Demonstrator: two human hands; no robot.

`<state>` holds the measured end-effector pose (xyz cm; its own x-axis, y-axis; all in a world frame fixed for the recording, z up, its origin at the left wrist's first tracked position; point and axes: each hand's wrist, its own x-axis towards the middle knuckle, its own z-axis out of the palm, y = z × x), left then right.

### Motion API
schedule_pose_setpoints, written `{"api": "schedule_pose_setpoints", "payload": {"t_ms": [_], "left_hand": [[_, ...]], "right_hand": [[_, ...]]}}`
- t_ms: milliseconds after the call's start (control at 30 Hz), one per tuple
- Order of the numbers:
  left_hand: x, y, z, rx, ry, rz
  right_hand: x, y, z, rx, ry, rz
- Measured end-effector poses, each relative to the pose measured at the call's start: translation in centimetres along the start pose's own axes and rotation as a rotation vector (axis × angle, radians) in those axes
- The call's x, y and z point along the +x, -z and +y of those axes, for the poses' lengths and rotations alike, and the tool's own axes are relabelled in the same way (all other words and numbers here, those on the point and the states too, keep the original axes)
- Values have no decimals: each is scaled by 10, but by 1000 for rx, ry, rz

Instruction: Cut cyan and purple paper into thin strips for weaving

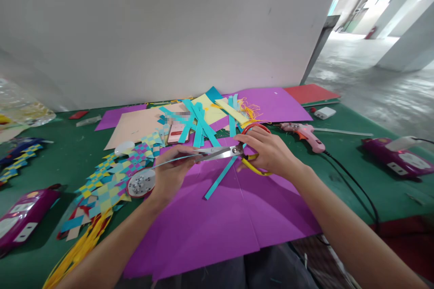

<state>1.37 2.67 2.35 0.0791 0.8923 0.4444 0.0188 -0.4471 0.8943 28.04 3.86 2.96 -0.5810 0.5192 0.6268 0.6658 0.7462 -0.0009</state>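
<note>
The left hand [173,169] pinches a narrow light-blue paper strip [169,161]; the right hand [271,148] curls round red-and-yellow-handled steel scissors [235,150]. Between them, keep the strip steady, fingertips clear.

At the centre we see smooth, shiny metal-bladed scissors [236,150] with red-and-yellow plastic handles [257,169]; below, large matt purple paper sheets [210,226]; at lower left, a glossy magenta plastic socket block [30,215]; up top, a smooth white panel [162,36].
</note>
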Motion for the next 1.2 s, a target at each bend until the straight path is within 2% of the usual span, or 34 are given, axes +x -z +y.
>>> {"api": "schedule_pose_setpoints", "payload": {"t_ms": [367, 567, 700, 900, 1200], "left_hand": [[-1, -4, 1, -28, 44, 14], [-3, -2, -1, 32, 19, -40], [-1, -2, 0, 31, 15, -23], [2, -2, 0, 46, -30, 43], [2, 0, -1, 9, -1, 55]], "right_hand": [[1, 0, -5, 73, 4, 3], [-1, -2, -7, 82, -2, -7], [1, 0, -7, 135, -5, -35], [0, 5, 0, 7, -34, -75], [1, 6, -1, -27, -63, -68]]}}
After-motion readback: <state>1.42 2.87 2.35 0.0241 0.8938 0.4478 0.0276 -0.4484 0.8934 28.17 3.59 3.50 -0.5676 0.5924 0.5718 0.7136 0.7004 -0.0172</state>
